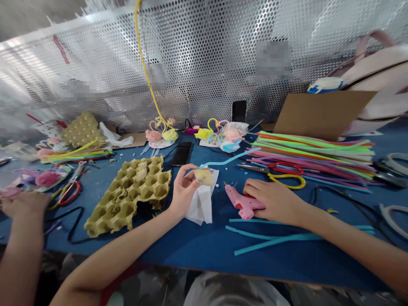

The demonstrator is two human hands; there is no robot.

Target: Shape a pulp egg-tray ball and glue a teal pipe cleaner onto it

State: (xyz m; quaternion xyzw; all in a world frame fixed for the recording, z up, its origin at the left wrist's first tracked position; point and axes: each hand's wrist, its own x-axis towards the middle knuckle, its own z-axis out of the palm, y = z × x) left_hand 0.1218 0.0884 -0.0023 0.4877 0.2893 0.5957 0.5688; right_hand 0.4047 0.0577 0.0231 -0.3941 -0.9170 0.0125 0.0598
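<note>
Right of the pulp egg tray (127, 195): left hand (184, 191) pinches pale yellow lump (204, 177), right hand (270, 197) lies on pink glue gun (242, 202)

Left fingers grip the pale yellow lump, held above white tissue (202, 204) just right of the tray; blue pipe cleaner (229, 159) runs from the lump's upper left toward the far right. Right fingers lie extended over the gun, not clenched, further right of the tray. Lump looks light, soft, possibly crushable; best held by its sides with light pressure. Pipe cleaner looks light and bendable, free end unsupported. Farther right of the tray, pipe cleaner bundle (312, 159) and red-handled scissors (280, 170) crowd the space; open blue tabletop (191, 250) lies on the near side. Co-worker's hand (25, 204) stays well left of the tray
</note>
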